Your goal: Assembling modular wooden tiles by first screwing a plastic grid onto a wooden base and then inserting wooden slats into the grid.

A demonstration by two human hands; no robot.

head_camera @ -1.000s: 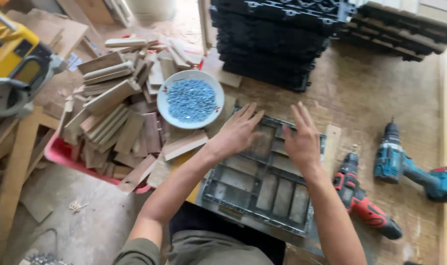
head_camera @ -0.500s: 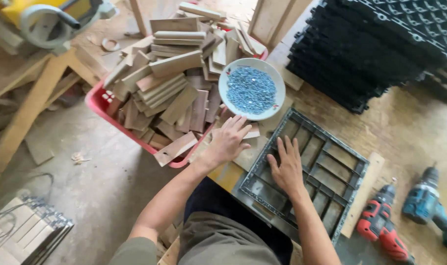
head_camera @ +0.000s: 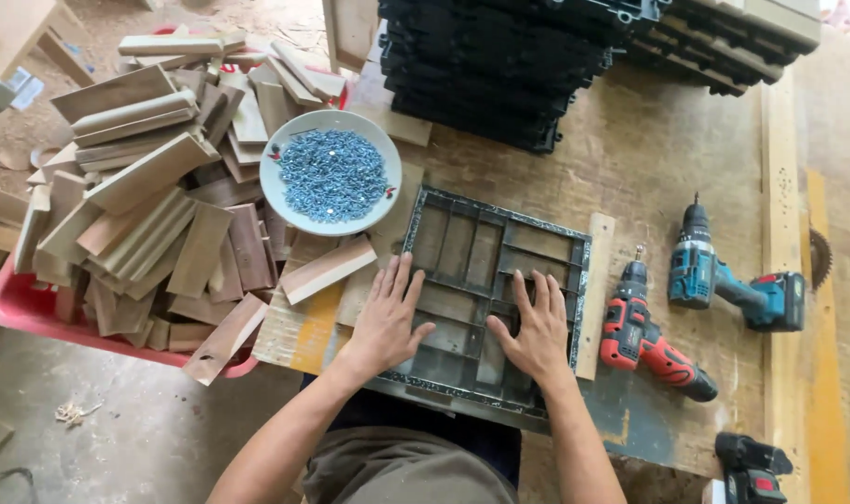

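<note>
Dark plastic makes up the tray (head_camera: 495,280), which lies flat on the wooden table (head_camera: 658,149), near me in the middle. I press my left hand (head_camera: 385,320) on its left edge and my right hand (head_camera: 537,327) on its near right part, fingers spread flat and gripping nothing, so it stays put. Just beyond it sits a white bowl of blue screws (head_camera: 331,175), in easy reach. Half a second ago my view was tilted; now it looks straight, and both hands are further apart.
</note>
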